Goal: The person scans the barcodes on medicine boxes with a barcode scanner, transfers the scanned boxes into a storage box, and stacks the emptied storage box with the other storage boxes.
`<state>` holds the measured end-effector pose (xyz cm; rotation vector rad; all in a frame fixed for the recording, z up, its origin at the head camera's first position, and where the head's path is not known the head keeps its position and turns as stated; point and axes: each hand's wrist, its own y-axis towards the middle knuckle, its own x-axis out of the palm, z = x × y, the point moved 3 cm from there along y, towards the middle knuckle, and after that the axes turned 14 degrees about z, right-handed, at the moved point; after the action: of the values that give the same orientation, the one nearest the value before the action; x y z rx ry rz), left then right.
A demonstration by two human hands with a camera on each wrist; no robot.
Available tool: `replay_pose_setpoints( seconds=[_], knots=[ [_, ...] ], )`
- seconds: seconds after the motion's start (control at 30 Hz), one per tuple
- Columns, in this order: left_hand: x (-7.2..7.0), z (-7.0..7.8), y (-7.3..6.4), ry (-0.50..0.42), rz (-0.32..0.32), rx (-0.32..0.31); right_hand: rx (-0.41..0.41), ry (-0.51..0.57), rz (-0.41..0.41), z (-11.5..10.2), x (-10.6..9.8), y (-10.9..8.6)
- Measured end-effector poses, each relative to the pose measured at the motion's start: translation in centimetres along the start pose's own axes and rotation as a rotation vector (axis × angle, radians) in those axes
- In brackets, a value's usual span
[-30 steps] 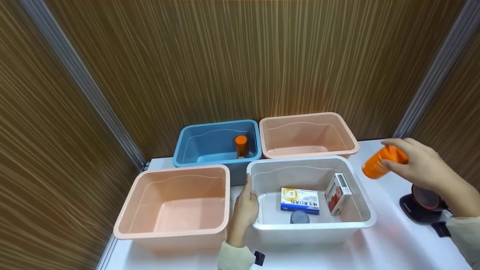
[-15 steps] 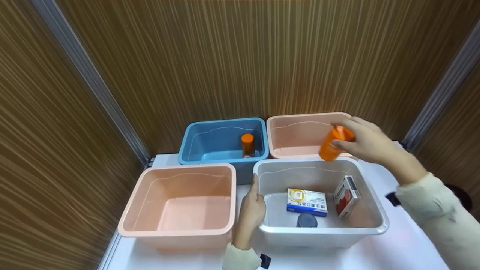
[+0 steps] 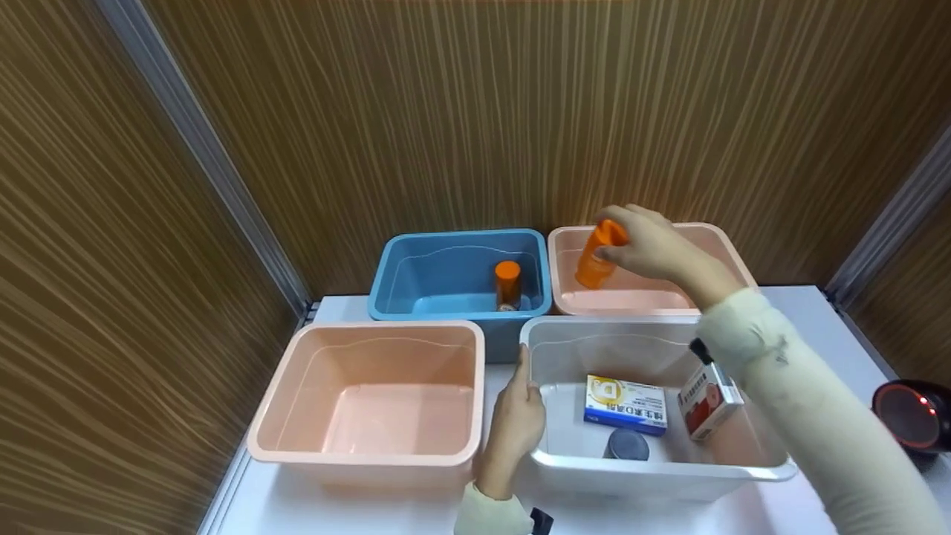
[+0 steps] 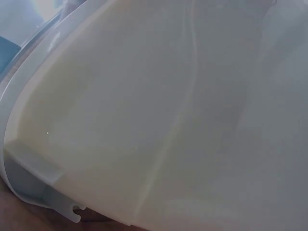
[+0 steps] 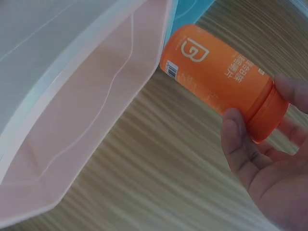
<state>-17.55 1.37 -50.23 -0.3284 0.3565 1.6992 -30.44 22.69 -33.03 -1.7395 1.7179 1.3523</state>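
Note:
My right hand (image 3: 645, 245) grips an orange bottle (image 3: 600, 254) by its cap end, tilted, over the pink bin (image 3: 563, 308) at the back right. White lettering and a barcode show on the bottle (image 5: 216, 67) in the right wrist view. My left hand (image 3: 516, 416) holds the left rim of the white bin (image 3: 661, 469), some fingers hidden beneath it. Inside that bin lie a blue-and-white medicine box (image 3: 625, 405), a red-and-white box (image 3: 708, 401) leaning at the right, and a dark round cap (image 3: 628, 444). Mostly translucent bin wall (image 4: 120, 96) fills the left wrist view.
A blue bin (image 3: 383, 308) at the back left holds another orange-capped bottle (image 3: 508, 286). In front of it stands a second pink bin (image 3: 364, 461). A black round device (image 3: 910, 416) sits at the right edge. Wood-patterned panels (image 3: 475, 111) enclose the white table.
My right hand has carried the orange bottle leftward and back, from the table's right side to over the back pink bin. The left hand stays at the white bin. The head view has shifted slightly.

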Motion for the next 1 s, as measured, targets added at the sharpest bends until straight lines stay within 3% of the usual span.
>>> replay_pose_setpoints(
  seconds=[0.3, 0.53, 0.67, 0.87, 1.0],
  knots=[
    [1.1, 0.6, -1.3, -0.016, 0.000, 0.030, 0.072, 0.033, -0.007, -1.2, 4.1, 2.6],
    [0.9, 0.7, -2.3, -0.026, 0.005, 0.045, 0.098, 0.096, 0.005, -2.1, 7.6, 4.4],
    [0.8, 1.1, -2.7, -0.016, 0.020, 0.055, 0.108, 0.081, -0.012, -2.8, 9.1, 5.6],
    [0.8, 1.4, -3.2, -0.003, 0.059, 0.103, 0.095, 0.048, -0.071, -3.8, 11.9, 6.8],
    [0.9, 1.4, -3.5, 0.000, 0.078, 0.122, 0.029, -0.001, -0.145, -4.3, 14.1, 7.0]
  ],
)
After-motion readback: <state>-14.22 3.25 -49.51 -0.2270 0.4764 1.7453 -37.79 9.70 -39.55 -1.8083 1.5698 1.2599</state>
